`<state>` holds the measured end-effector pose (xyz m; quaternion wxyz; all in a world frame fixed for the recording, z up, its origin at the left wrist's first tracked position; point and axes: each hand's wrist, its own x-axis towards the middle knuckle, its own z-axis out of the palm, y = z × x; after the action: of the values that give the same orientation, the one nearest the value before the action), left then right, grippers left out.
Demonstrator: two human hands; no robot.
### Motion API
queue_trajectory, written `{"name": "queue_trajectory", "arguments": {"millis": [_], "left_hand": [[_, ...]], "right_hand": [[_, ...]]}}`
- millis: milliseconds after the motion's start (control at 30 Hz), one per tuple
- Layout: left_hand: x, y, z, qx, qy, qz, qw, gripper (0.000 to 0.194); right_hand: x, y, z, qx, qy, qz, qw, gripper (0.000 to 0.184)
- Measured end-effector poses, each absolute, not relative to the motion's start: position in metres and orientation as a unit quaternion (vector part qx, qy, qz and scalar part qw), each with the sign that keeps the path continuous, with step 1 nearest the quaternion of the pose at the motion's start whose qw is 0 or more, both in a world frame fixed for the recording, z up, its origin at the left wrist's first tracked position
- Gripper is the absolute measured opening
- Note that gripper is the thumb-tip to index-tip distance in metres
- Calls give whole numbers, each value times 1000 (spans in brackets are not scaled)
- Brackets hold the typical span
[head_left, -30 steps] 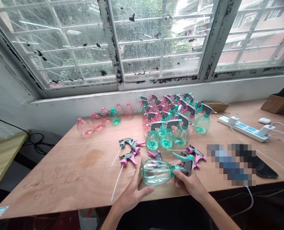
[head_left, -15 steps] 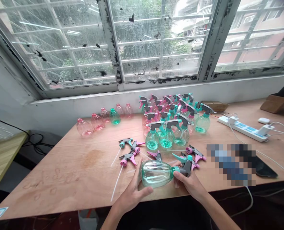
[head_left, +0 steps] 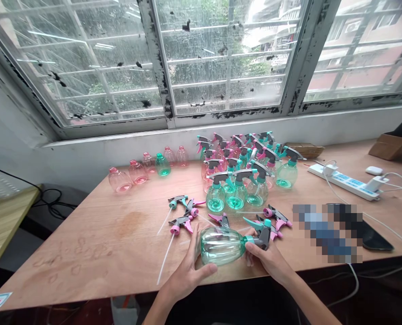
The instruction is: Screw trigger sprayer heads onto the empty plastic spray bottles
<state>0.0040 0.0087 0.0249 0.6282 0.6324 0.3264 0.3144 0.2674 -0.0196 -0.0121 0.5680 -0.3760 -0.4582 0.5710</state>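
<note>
A clear green spray bottle lies sideways between my hands above the table's front edge. My left hand cups its base, thumb underneath and fingers behind. At the neck, my right hand is closed around the collar of the grey and teal spray head. Loose pink and grey spray heads lie close by, one left of the bottle and another to the right. A teal spray head with a thin tube rests farther left.
Several spray bottles with heads fitted stand grouped behind my hands. Headless pink bottles and a green one stand at the back left. On the right are a power strip, a dark phone-like slab and cables.
Almost nothing differs; both hands keep the bottle in the same place. The spray head has shifted very slightly.
</note>
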Motion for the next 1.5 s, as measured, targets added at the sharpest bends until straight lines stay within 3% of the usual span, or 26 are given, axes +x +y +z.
{"name": "queue_trajectory", "arguments": {"millis": [133,433,600,900,1233,1400,1500], "left_hand": [[4,9,27,627,306,308,647,101],[5,8,27,652,325,316,608,108],[5,9,27,631,292,322,643,91],[6,8,23,619,317,335,636,109],[8,9,22,628,310,354,621,99],[6,7,24,622,316,347,627,117],[6,7,30,607,295,350,649,104]], "right_hand": [[268,-20,-14,-380,-458,565,571,29],[268,-18,-15,-378,-461,567,568,29],[269,-18,-16,-378,-462,566,568,29],[268,-19,-17,-386,-455,558,576,30],[269,-19,-13,-379,-467,560,569,32],[268,-20,-11,-380,-474,558,565,31],[268,-20,-12,-384,-485,558,554,32]]}}
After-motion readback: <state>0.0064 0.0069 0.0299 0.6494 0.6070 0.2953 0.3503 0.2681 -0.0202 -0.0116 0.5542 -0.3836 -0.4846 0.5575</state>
